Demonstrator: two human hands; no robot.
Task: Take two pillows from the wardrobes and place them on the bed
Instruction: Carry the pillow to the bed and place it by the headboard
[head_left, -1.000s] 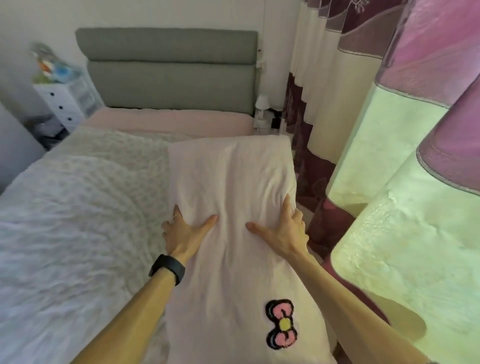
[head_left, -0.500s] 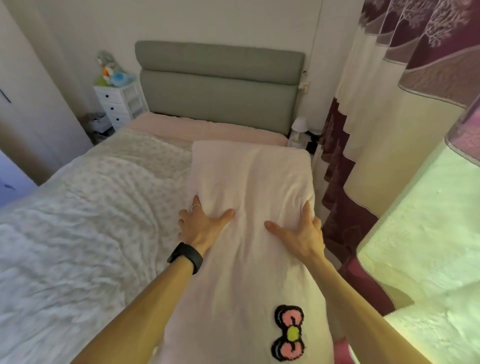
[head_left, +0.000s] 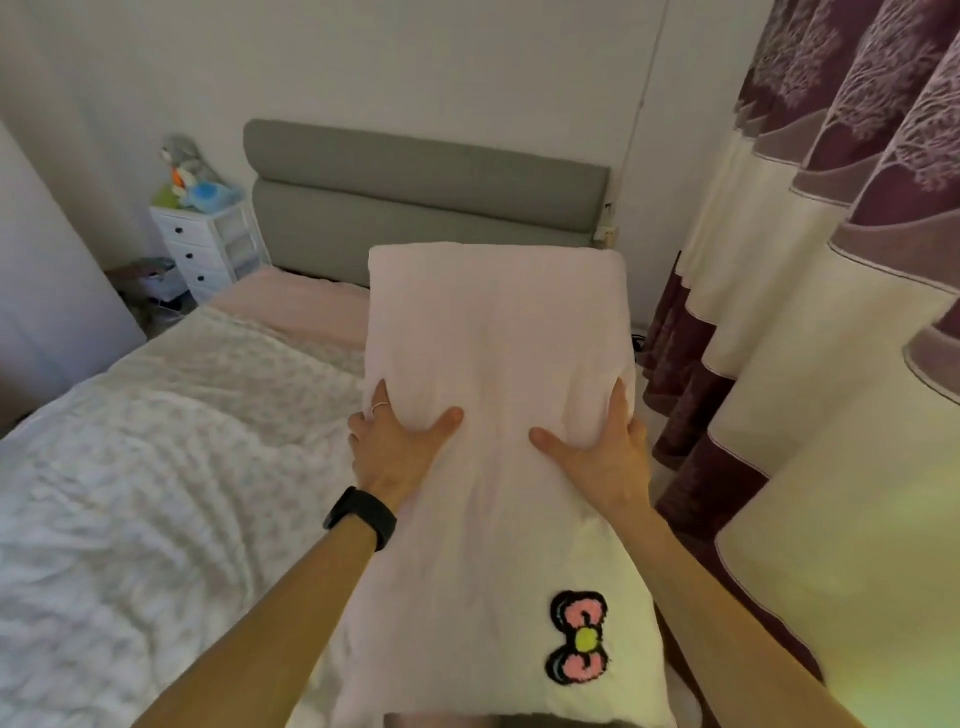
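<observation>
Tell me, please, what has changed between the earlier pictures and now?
The pale pink pillow with a bow patch has risen: its far edge, which lay low on the bed, now covers the bottom of the grey padded headboard. The left hand and right hand keep the same grip on its two sides. The white patterned quilt is unchanged.

Setting: home bedroom. Evidence: bed (head_left: 156, 467) with grey headboard (head_left: 426, 197), white drawer unit (head_left: 208, 244) bearing soft toys (head_left: 195, 182), long curtains (head_left: 831, 260).

One pillow (head_left: 498, 415), two hands, one bed (head_left: 156, 467), one headboard (head_left: 426, 192).
</observation>
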